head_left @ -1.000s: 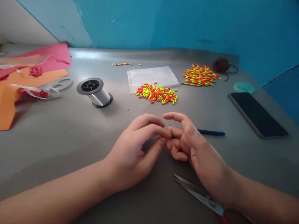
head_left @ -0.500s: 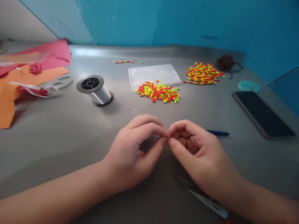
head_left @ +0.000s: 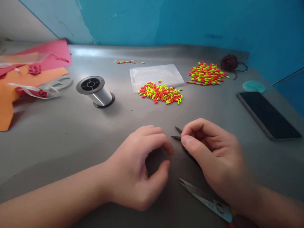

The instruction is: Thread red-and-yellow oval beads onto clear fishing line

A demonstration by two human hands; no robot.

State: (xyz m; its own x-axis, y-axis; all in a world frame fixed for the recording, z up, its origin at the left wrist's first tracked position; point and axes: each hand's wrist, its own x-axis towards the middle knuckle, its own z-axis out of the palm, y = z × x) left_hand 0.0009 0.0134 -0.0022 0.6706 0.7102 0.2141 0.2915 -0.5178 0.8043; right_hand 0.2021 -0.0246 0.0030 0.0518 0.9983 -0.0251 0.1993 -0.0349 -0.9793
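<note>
My left hand (head_left: 142, 164) is held over the table, its thumb and curled forefinger apart with nothing visible between them. To its right, the thumb and forefinger of my right hand (head_left: 213, 155) are pinched together; whatever they may hold is too fine to make out. Two dark pointed tips of a tool (head_left: 176, 137), perhaps small pliers, stick out beside the right fingertips, and that hand hides most of it. Scissors (head_left: 206, 199) with metal blades lie below my right hand, their handles partly hidden under the wrist.
Beyond the hands are a spool of clear line (head_left: 102, 96), a loose bead pile (head_left: 161, 93), a clear plastic bag (head_left: 156, 74) and a second bead heap (head_left: 206, 74). A phone (head_left: 269, 115) and dark yarn (head_left: 229, 62) are rightward; coloured paper (head_left: 57, 53) lies left.
My hands have moved apart from touching fingertips. The left thumb and forefinger have opened, and the right hand has shifted right, uncovering the dark tips and more of the scissors.
</note>
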